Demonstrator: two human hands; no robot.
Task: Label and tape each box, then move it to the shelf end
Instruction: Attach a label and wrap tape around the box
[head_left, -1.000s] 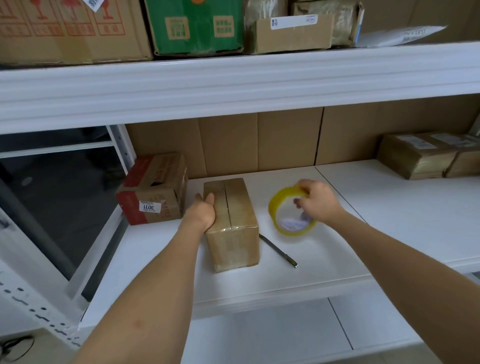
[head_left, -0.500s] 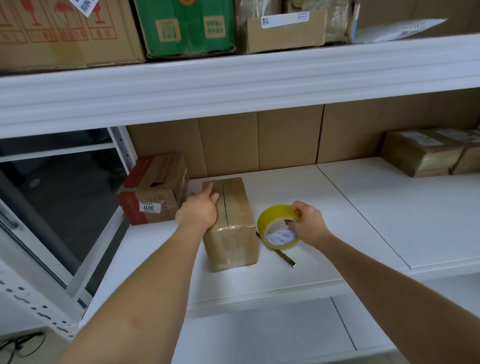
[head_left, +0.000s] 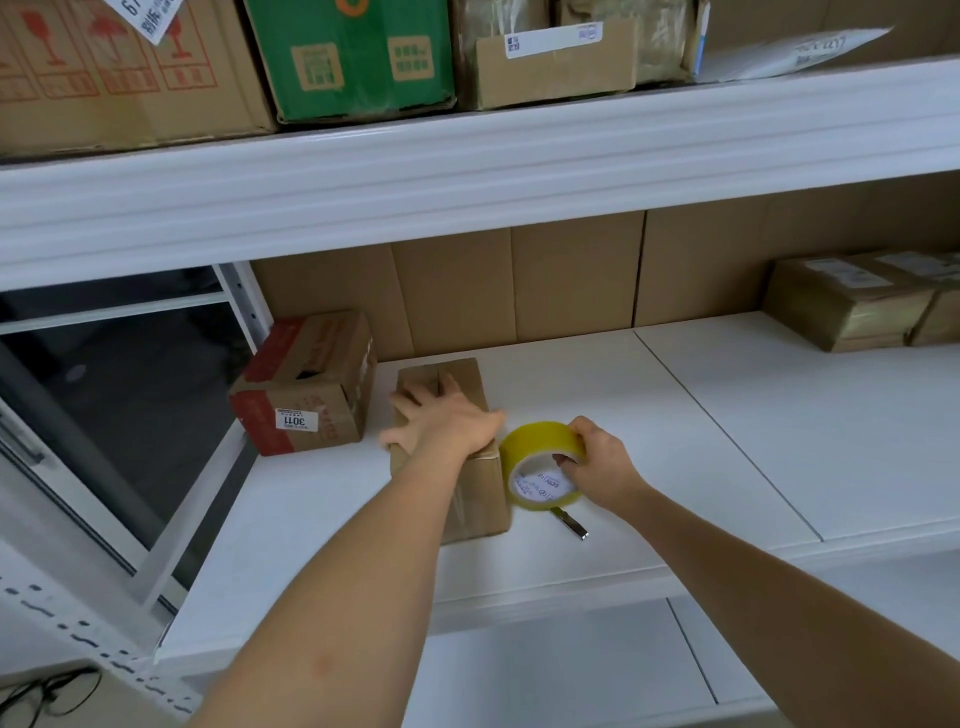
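The left hand lies flat on top of the plain brown box, fingers spread and straight, pressing down without curling round anything; the box stands on the white shelf with its near face turned toward the shelf's front edge. Just right of that hand, the right hand has its grip closed on the yellow tape roll, thumb over the outer rim and fingers hooked into the core, the roll standing on edge and touching or nearly touching the box's right side; which of the two cannot be told. Below this grip, a slim metal tool lies on the shelf, partly hidden behind the roll, its tip pointing to the front edge. Left of the flat hand, a red-and-brown carton with a white sticker sits at the shelf's left end, close to the box but apart from it, its corner over the side edge by the white upright. Right of the tape grip the shelf surface runs bare past a seam toward taped parcels well apart at the back right. Above, the upper shelf carries more cartons.
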